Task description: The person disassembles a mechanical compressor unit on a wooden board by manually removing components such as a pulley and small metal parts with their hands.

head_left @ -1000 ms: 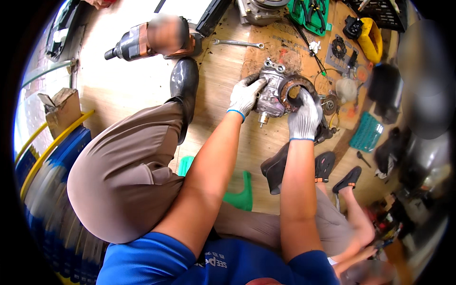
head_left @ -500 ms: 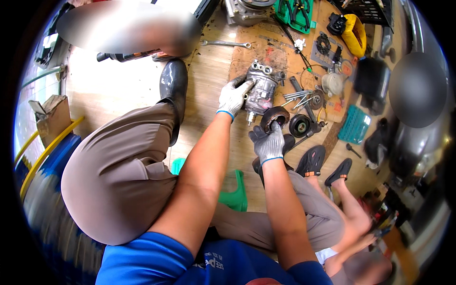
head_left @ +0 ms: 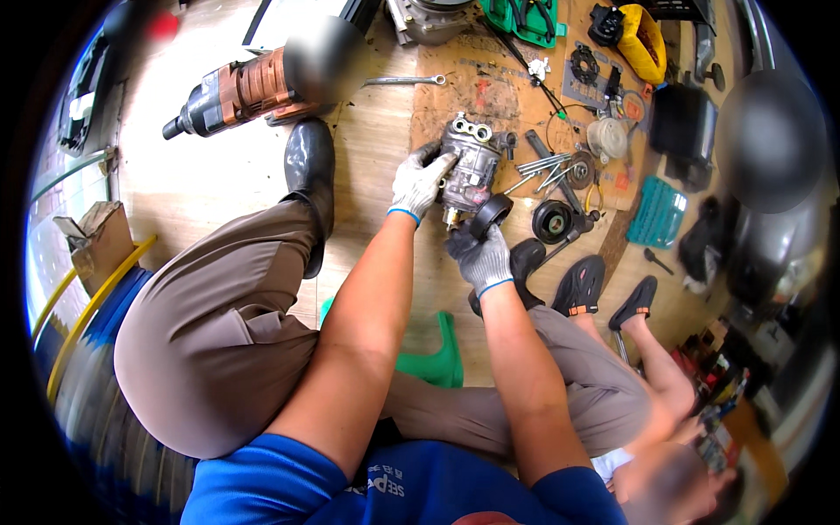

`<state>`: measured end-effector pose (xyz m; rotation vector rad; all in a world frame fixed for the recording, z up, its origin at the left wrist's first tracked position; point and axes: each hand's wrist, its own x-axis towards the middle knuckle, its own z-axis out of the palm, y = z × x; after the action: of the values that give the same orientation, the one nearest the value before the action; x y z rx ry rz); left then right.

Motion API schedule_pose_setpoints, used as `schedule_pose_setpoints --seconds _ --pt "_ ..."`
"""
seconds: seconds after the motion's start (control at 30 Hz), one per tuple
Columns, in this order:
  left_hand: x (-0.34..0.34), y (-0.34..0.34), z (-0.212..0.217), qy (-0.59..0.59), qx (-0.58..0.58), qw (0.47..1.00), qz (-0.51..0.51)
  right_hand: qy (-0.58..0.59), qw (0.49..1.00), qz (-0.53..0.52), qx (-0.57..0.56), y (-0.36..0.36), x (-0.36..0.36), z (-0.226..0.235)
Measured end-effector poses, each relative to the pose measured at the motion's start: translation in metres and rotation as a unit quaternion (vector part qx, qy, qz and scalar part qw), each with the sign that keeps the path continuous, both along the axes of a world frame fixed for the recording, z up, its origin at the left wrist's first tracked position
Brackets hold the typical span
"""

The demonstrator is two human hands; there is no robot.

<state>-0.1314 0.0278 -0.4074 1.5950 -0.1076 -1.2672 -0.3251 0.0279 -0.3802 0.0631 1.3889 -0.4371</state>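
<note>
Left hand (head_left: 422, 182) in a grey glove is wrapped around the side of the metal compressor body (head_left: 470, 164), which sits on a cardboard sheet (head_left: 490, 92) on the floor. Right hand (head_left: 480, 254), gloved too, is closed on a black pulley ring (head_left: 491, 214) held against the compressor's near end. Loose bolts (head_left: 538, 166) and another black pulley (head_left: 553, 220) lie just right of that hand.

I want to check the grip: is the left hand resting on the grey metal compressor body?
Yes, the gloved left hand grips the side of the grey metal compressor body, which stands on the brown board.
</note>
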Motion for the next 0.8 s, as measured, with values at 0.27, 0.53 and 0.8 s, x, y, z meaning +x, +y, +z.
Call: schedule_pose_setpoints --seconds 0.27,0.53,0.8 --pt "-0.001 0.007 -0.011 -0.002 -0.009 1.0 -0.007 0.003 0.999 0.005 0.039 0.021 0.014 0.002" --pt "0.005 0.005 -0.01 -0.012 -0.01 0.999 -0.048 -0.024 0.998 -0.022 0.052 0.039 0.019 -0.008" --pt "0.003 0.004 -0.013 0.041 -0.037 0.998 -0.038 -0.048 0.999 -0.01 0.017 0.045 0.018 -0.009"
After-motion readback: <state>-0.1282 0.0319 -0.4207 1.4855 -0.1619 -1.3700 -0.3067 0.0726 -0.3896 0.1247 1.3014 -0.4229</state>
